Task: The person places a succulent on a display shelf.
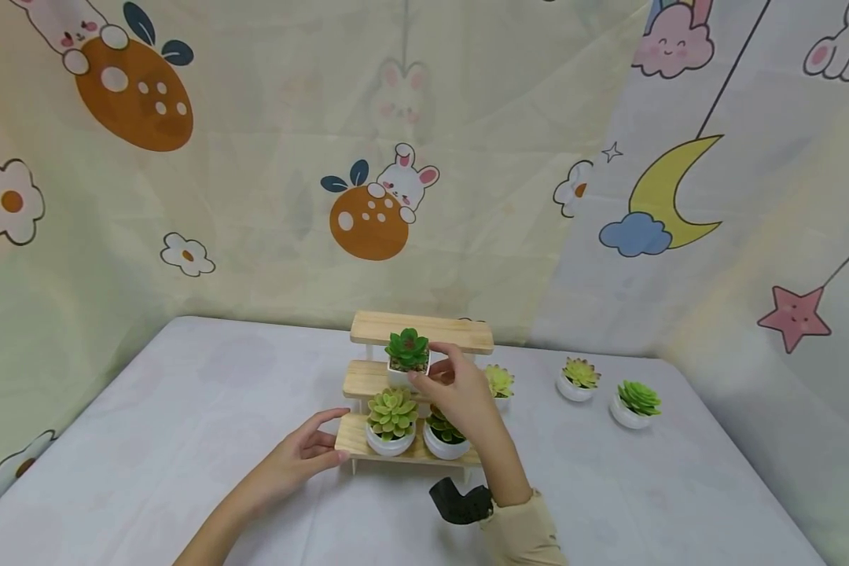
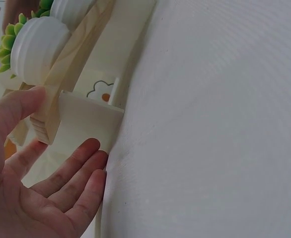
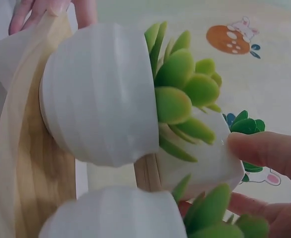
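While I watch: two hands work at the stand.
Right hand: I see it pinching the dark pot on the middle step.
Left hand: fingers relaxed, touching the stand's bottom step at 9 o'clock.

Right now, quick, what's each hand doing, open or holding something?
Left hand: open, fingers touching the wooden stand's bottom shelf end.
Right hand: pinching the dark green succulent pot at the middle shelf.

pale matt wood stand, ribbed white pots, perhaps ceramic
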The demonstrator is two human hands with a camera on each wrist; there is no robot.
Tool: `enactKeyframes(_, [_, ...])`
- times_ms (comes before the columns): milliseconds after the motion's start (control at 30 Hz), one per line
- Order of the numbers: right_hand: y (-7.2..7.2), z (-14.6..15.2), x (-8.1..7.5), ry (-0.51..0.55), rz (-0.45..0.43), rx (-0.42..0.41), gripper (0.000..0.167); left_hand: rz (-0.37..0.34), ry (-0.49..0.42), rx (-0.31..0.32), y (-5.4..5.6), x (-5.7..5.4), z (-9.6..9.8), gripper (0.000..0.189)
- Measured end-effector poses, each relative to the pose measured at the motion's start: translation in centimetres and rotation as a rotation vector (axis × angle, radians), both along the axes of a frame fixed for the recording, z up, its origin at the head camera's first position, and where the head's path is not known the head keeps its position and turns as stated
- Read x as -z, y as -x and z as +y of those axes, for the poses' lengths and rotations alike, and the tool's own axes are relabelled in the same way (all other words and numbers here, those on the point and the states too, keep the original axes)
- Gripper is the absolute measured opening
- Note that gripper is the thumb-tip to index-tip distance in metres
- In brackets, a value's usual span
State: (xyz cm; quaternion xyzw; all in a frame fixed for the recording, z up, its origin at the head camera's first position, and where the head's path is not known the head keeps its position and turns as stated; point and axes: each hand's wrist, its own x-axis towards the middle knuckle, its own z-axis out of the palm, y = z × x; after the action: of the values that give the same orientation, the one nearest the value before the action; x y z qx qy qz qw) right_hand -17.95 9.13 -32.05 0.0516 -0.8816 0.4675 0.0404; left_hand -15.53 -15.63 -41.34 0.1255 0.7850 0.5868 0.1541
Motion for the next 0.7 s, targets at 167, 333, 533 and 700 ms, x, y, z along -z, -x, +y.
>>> enactKeyframes(167, [-0.07,-0.62,-0.09,0.011,-0.017,-0.003,0.06,-0.009,0.0,-0.006,-0.05,-0.17,0.01,0.066])
enactKeyframes(333, [-0.09,-0.89,-0.14,-0.005,-0.014,0.003,0.059,0.008,-0.005,0.004,-0.07,-0.33,-0.02,0.066])
enactKeyframes(533, [-0.04,-0.96,-0.19,-0.042,-0.003,-0.008,0.059,-0.002,-0.002,-0.003,-0.14,-0.32,-0.01,0.066])
enactKeyframes(700, [-0.17,-0.91,-0.37,-0.099,0.022,-0.012,0.059,0.005,0.002,0.0,-0.07,-0.25,-0.03,0.066])
